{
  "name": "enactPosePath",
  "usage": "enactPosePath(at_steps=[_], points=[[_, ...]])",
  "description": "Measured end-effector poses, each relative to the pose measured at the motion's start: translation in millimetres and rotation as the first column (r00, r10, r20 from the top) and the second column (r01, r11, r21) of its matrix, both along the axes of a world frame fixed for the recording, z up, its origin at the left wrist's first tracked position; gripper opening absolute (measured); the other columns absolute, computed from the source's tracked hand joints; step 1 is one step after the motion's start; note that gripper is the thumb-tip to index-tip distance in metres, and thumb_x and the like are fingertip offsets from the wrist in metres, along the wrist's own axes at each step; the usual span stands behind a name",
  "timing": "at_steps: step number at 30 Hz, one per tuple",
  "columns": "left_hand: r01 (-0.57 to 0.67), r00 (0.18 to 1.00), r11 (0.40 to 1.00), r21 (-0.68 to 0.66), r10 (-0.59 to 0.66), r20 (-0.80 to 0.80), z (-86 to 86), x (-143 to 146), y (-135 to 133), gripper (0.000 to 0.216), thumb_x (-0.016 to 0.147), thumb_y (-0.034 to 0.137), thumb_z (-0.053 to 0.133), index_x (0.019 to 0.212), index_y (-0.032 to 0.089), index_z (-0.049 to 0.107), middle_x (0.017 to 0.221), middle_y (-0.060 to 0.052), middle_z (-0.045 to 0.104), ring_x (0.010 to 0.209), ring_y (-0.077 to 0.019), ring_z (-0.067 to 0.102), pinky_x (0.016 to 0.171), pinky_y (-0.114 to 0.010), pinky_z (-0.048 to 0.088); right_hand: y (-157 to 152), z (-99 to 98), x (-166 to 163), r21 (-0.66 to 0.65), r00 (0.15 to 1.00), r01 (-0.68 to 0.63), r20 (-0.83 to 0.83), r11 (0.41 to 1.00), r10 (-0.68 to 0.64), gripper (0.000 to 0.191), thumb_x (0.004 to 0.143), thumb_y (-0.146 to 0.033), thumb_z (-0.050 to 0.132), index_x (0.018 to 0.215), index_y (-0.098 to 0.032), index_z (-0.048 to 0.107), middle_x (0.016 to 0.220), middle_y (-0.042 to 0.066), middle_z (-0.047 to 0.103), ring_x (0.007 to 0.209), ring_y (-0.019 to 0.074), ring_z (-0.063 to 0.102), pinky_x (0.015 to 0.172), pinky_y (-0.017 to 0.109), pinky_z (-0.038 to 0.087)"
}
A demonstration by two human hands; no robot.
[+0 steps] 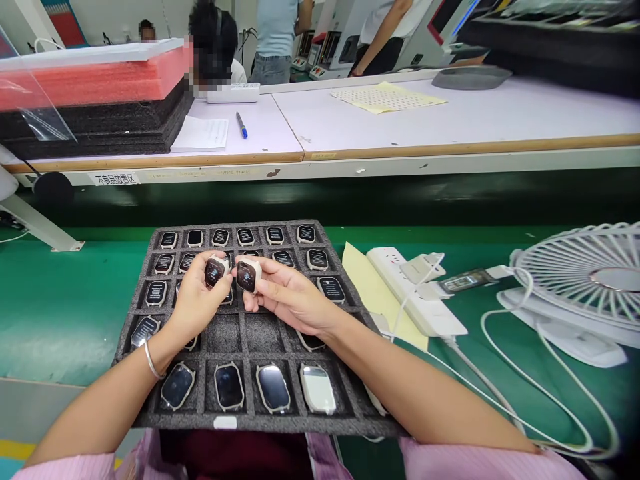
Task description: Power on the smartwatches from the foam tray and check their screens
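I see the green desk [70, 313] running across my view, with a raised white shelf [450, 120] along its far edge; at the desk's right edge lies a white fan [580, 280], face up, and a white power strip [420, 293] sits between it and the tray, its cables looping toward the near right corner; a yellow sheet [367, 287] lies just beside the tray's right edge. The dark foam tray [240, 333] rests at the desk's near edge, its compartments filled with small watch bodies; the far rows hold lit screens, the near row [253, 388] holds four larger ones, and two middle pockets look bare. My left hand [195, 303], a bangle on its wrist, pinches one watch body [215, 271] over the tray's middle; my right hand [290, 297] pinches a second watch body [247, 275] just beside it, the two nearly touching, both faces turned toward me; I cannot read the screens.
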State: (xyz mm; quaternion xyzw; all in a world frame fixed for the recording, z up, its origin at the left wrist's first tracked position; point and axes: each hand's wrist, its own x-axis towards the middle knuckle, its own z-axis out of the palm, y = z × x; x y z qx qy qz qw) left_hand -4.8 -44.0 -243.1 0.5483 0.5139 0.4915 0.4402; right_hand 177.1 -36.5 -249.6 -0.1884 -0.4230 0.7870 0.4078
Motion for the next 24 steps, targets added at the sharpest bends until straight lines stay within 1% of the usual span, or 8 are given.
enactPosePath(at_steps=[2, 4, 6, 9, 11, 14, 19, 24], points=[[0.002, 1.0, 1.0, 0.017, -0.002, -0.027, 0.2, -0.5, 0.0, 0.036, 0.074, 0.025, 0.066, 0.108, 0.019, 0.057, 0.097, -0.004, 0.062, 0.089, -0.0179, 0.058, 0.084, -0.033, 0.045, -0.1, -0.5, 0.2, -0.004, 1.0, 0.005, 0.001, 1.0, -0.005, 0.046, 0.08, -0.033, 0.082, 0.121, -0.023, 0.066, 0.09, 0.0, 0.069, 0.07, 0.0111, 0.066, 0.065, 0.025, 0.05], [0.005, 0.999, 1.0, 0.028, -0.004, -0.045, 0.4, -0.7, -0.2, 0.034, 0.074, 0.025, 0.066, 0.107, 0.019, 0.057, 0.095, -0.003, 0.061, 0.087, -0.0168, 0.057, 0.083, -0.031, 0.045, -0.3, 0.3, 0.3, -0.017, 1.0, 0.019, -0.003, 1.0, -0.019, 0.044, 0.079, -0.033, 0.083, 0.119, -0.023, 0.067, 0.1, 0.001, 0.069, 0.068, 0.0097, 0.065, 0.064, 0.025, 0.049], [-0.001, 0.999, 1.0, 0.021, 0.001, -0.035, 1.1, -0.2, -0.4, 0.035, 0.074, 0.025, 0.068, 0.107, 0.018, 0.057, 0.094, -0.002, 0.061, 0.087, -0.0163, 0.057, 0.082, -0.03, 0.045, -0.3, 2.1, 0.3, -0.037, 0.999, 0.032, -0.007, 0.999, -0.032, 0.045, 0.078, -0.034, 0.084, 0.118, -0.023, 0.067, 0.106, 0.002, 0.07, 0.067, 0.0097, 0.065, 0.065, 0.026, 0.05], [-0.005, 0.999, 0.999, -0.048, 0.008, 0.053, 4.4, 1.7, -1.1, 0.045, 0.073, 0.027, 0.072, 0.114, 0.018, 0.055, 0.097, -0.003, 0.061, 0.085, -0.0149, 0.059, 0.077, -0.028, 0.047, 1.2, 5.0, 0.4, -0.093, 0.998, 0.057, -0.001, 0.994, -0.057, 0.049, 0.079, -0.035, 0.082, 0.123, -0.022, 0.064, 0.103, 0.004, 0.073, 0.071, 0.0138, 0.067, 0.069, 0.03, 0.051], [0.013, 0.991, 0.992, -0.124, 0.004, 0.132, 7.8, 3.0, -1.5, 0.056, 0.073, 0.028, 0.073, 0.124, 0.018, 0.052, 0.1, -0.003, 0.063, 0.074, -0.012, 0.059, 0.067, -0.026, 0.048, 3.5, 5.6, 0.9, -0.146, 0.996, 0.085, 0.013, 0.986, -0.084, 0.049, 0.082, -0.034, 0.078, 0.126, -0.022, 0.061, 0.1, 0.006, 0.075, 0.073, 0.0165, 0.069, 0.07, 0.032, 0.051], [0.05, 0.969, 0.977, -0.208, 0.003, 0.248, 12.4, 3.9, -1.7, 0.064, 0.075, 0.03, 0.072, 0.134, 0.018, 0.048, 0.096, -0.002, 0.063, 0.058, -0.0087, 0.058, 0.055, -0.025, 0.047, 7.9, 4.2, 2.3, -0.21, 0.99, 0.142, 0.048, 0.967, -0.135, 0.043, 0.083, -0.03, 0.073, 0.123, -0.022, 0.059, 0.102, 0.007, 0.076, 0.068, 0.0161, 0.067, 0.066, 0.032, 0.05], [0.094, 0.936, 0.961, -0.262, 0.004, 0.353, 14.3, 3.0, -1.4, 0.058, 0.079, 0.031, 0.069, 0.133, 0.018, 0.054, 0.087, 0.001, 0.061, 0.059, -0.0118, 0.066, 0.058, -0.027, 0.054, 11.8, 2.1, 4.2, -0.229, 0.978, 0.199, 0.107, 0.953, -0.178, 0.034, 0.079, -0.025, 0.073, 0.111, -0.022, 0.061, 0.103, 0.005, 0.075, 0.06, 0.0124, 0.063, 0.061, 0.029, 0.047], [0.118, 0.924, 0.951, -0.285, 0.0, 0.384, 13.2, 2.4, -0.5, 0.052, 0.082, 0.029, 0.067, 0.132, 0.018, 0.056, 0.095, -0.002, 0.065, 0.063, -0.0125, 0.07, 0.064, -0.028, 0.058, 10.7, 3.3, 4.2, -0.169, 0.971, 0.218, 0.14, 0.961, -0.196, 0.035, 0.081, -0.026, 0.071, 0.114, -0.023, 0.061, 0.106, 0.003, 0.071, 0.062, 0.0112, 0.065, 0.063, 0.028, 0.047]])
